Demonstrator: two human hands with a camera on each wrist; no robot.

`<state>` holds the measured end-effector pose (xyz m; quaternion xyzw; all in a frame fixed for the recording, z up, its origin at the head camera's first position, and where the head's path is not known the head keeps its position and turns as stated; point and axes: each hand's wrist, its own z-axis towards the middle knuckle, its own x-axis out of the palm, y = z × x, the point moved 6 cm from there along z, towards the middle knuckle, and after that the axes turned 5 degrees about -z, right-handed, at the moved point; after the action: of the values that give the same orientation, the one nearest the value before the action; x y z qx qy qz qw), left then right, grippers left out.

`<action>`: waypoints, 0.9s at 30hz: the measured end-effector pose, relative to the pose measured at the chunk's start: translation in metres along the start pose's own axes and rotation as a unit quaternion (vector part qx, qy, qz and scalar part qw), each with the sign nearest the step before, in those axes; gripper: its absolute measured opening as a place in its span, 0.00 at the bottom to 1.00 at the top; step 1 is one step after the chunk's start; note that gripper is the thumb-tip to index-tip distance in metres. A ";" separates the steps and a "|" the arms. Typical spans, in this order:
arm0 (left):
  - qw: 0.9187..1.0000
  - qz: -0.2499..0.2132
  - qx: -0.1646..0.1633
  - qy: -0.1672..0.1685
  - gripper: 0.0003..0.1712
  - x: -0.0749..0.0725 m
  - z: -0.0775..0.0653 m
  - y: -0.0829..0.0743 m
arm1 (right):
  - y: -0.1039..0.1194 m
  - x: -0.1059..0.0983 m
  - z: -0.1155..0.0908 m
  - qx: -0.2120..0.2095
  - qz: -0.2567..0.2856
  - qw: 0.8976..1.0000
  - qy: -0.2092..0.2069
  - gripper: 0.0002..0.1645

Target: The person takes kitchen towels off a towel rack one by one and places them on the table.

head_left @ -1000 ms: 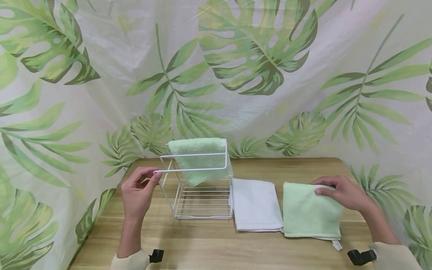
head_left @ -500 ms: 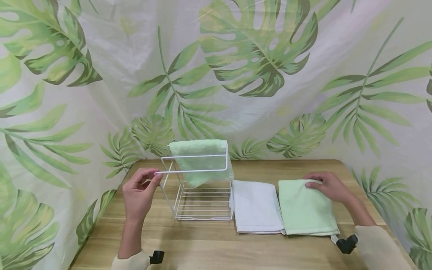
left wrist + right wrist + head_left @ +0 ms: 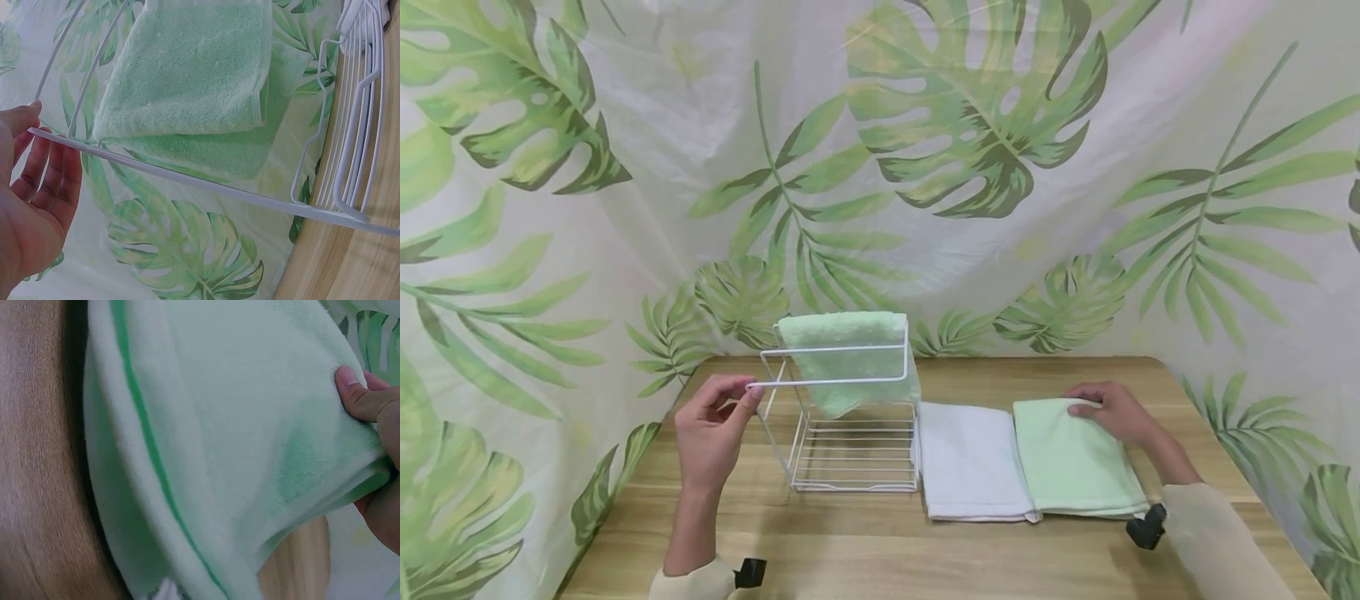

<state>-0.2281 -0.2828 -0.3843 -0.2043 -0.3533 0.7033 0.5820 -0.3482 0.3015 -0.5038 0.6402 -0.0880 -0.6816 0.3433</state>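
My left hand (image 3: 711,433) pinches the front left corner of a white wire rack (image 3: 853,486) between thumb and fingers. Over the rack's rear top bar hangs a light green towel (image 3: 850,333), its lower part dangling above the wire shelf. To the right, my right hand (image 3: 1108,412) grips the far edge of a folded light green towel (image 3: 1067,467), thumb on top. In the right wrist view that folded towel (image 3: 237,412) is lifted at the held edge, with its layers showing. A folded white towel (image 3: 973,458) lies between the rack and the held towel.
Everything stands on a wooden table (image 3: 865,550). A leaf-patterned curtain (image 3: 970,275) hangs behind it and at both sides. Black wrist cameras (image 3: 750,572) sit at the sleeves.
My right hand has moved left with the folded green towel, bringing it up against the white towel's right edge. The left hand stays on the rack's corner.
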 end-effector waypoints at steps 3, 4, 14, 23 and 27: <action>1.000 -0.006 -0.002 0.000 0.09 0.000 -0.001 0.000 | -0.007 0.007 0.002 0.004 0.013 1.000 0.005 0.09; 1.000 -0.007 -0.002 0.000 0.09 0.000 -0.002 0.000 | -0.009 0.009 0.003 0.002 0.016 1.000 0.006 0.09; 1.000 0.012 0.005 -0.002 0.08 0.001 0.000 -0.001 | -0.016 0.021 0.008 0.008 0.007 1.000 0.016 0.09; 1.000 0.018 0.010 -0.001 0.08 0.000 0.001 -0.003 | -0.014 0.025 0.008 -0.006 0.013 0.998 0.062 0.10; 1.000 0.019 0.010 0.000 0.09 0.000 0.001 -0.003 | -0.017 0.027 0.007 -0.001 0.012 0.998 0.067 0.11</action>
<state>-0.2268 -0.2826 -0.3819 -0.2052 -0.3423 0.7178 0.5705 -0.3595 0.2959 -0.5342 0.6832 -0.0716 -0.6328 0.3574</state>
